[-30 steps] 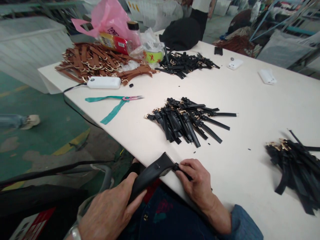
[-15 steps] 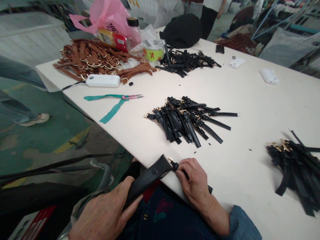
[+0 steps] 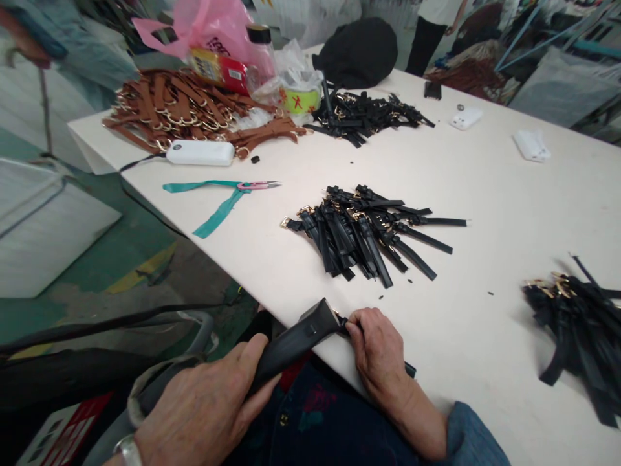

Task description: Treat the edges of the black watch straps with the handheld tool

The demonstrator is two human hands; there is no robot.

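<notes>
My left hand is wrapped round a black handheld tool, whose wide end points up and right over the table's near edge. At that end, my right hand pinches a small black strap with a metal buckle; the strap's tail shows beyond the palm. The tool's end touches or nearly touches the buckle end, and the exact contact is hidden. Beyond the hands lies a pile of black buckled straps. Another black strap pile is at the right.
On the white table are pink snips with green ribbon, a white device with a cable, brown straps, a pink bag, more black straps and a black cap. People stand beyond.
The tool's wide end has moved slightly right and closer over the strap's buckle, covering more of it. At the upper left, a person has shifted, and a white bin shows at the left.
</notes>
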